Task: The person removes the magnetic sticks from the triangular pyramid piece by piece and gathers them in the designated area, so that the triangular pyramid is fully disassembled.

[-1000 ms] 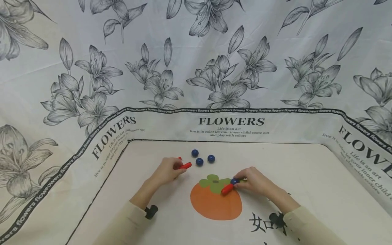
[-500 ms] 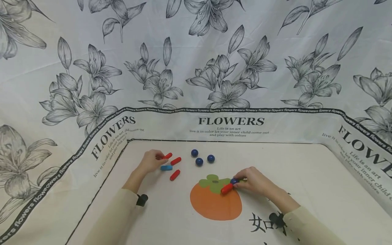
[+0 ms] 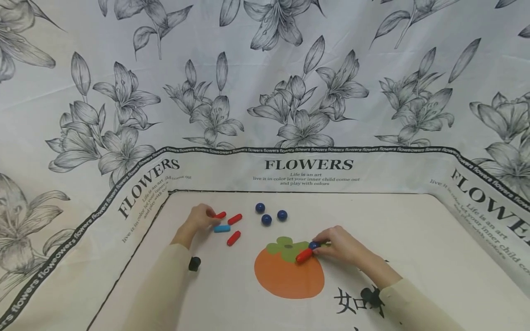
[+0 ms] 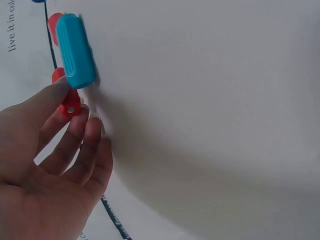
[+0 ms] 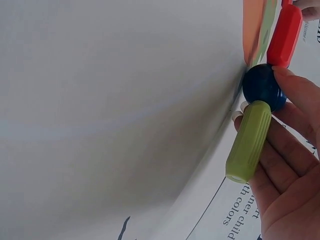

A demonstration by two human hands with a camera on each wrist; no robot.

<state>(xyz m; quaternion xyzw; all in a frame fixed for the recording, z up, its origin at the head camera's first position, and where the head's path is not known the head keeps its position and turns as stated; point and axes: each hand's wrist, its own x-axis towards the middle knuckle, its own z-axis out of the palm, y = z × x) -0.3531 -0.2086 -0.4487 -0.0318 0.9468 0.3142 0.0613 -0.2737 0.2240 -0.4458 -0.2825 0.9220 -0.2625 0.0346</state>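
Observation:
My left hand (image 3: 200, 217) pinches a red magnetic stick (image 4: 70, 106) at the far left of the table; a metal dot shows in its end. Right beside the fingertips lies a light blue stick (image 3: 222, 228). Two more red sticks (image 3: 235, 219) lie just to the right. Over the persimmon print, my right hand (image 3: 341, 243) grips a dark blue ball (image 5: 261, 86) between thumb and fingers. From the ball a red stick (image 5: 285, 37) extends one way and a yellow-green stick (image 5: 248, 142) the other, along the fingers.
Several things lie on the pale printed tablecloth (image 3: 215, 294). Three loose dark blue balls (image 3: 266, 219) sit near the back, between the hands. A flower-patterned cloth (image 3: 232, 170) rises behind and at both sides.
My left hand has moved left from beside the balls, uncovering the blue stick and red sticks, and now has a red stick at its fingertips. The right hand stays in place.

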